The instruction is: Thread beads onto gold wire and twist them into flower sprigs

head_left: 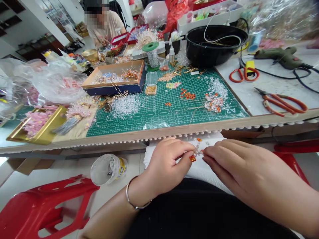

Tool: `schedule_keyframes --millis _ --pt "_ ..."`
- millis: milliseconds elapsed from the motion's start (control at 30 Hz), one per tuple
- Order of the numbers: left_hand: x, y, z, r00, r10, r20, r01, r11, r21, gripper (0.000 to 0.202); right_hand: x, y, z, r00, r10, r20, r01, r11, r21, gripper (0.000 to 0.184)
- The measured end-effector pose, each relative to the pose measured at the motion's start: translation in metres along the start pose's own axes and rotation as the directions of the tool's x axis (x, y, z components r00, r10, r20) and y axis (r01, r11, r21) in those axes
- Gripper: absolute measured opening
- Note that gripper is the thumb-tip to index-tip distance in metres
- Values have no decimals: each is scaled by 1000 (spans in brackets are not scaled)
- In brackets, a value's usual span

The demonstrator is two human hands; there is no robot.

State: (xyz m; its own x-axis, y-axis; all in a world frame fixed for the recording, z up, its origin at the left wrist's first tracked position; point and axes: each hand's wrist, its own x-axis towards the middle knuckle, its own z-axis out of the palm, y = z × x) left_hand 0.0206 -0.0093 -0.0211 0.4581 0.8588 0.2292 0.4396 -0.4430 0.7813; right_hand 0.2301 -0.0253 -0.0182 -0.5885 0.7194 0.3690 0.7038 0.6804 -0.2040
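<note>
Below the table's front edge, over my lap, my left hand (166,162) and my right hand (231,162) meet fingertip to fingertip. Both are pinched on a small beaded wire piece (196,153) with clear and orange beads. A silver bangle sits on my left wrist. A white cloth (199,171) lies under the hands. On the green cutting mat (154,111) above lie heaps of clear beads (124,105), orange beads (187,95) and a beaded cluster on wire (213,99).
A brown box (114,79) of beadwork, a small bead case (151,83), a black bowl (214,43), orange scissors (243,74), orange pliers (281,101) and a glue gun (279,54) lie on the table. A red stool (42,209) and a plastic cup (107,169) are on the floor. Another person (104,26) sits at the far end.
</note>
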Motion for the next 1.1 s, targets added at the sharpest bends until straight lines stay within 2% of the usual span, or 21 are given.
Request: schedule_keyframes --millis 100,200,300,400,500,633,700,833,967,1100 --pt "-1 1 -1 1000 14 1 -14 1000 -6 18 5 9 -5 1000 -5 11 5 1000 29 32" --pt "-2 2 -1 1000 -15 -15 14 999 -43 19 7 16 -13 1000 29 8 -30 982 186 26" --pt "-2 3 -1 996 -88 -19 86 992 -89 19 6 21 -22 994 84 -75 -60 961 272 13" --pt "0 6 1 991 -130 13 131 986 -105 20 10 23 -25 989 77 -129 -30 942 335 22" --pt "2 8 1 991 -116 65 122 988 -94 21 16 23 -16 997 68 -18 -51 878 476 28" --pt "1 7 0 989 -127 79 133 988 -83 19 20 19 0 967 149 207 -246 755 607 28" --pt "0 5 0 983 -162 90 170 980 -98 19 18 13 5 949 177 263 -307 712 631 27" --pt "0 3 2 970 -218 103 223 974 -35 19 13 0 11 930 273 246 -367 691 622 22" --pt "1 1 7 989 -116 91 98 978 181 17 13 -5 19 883 409 231 -462 668 584 18" --pt "2 0 10 998 -51 46 36 959 281 19 14 0 22 877 409 254 -470 616 632 7"
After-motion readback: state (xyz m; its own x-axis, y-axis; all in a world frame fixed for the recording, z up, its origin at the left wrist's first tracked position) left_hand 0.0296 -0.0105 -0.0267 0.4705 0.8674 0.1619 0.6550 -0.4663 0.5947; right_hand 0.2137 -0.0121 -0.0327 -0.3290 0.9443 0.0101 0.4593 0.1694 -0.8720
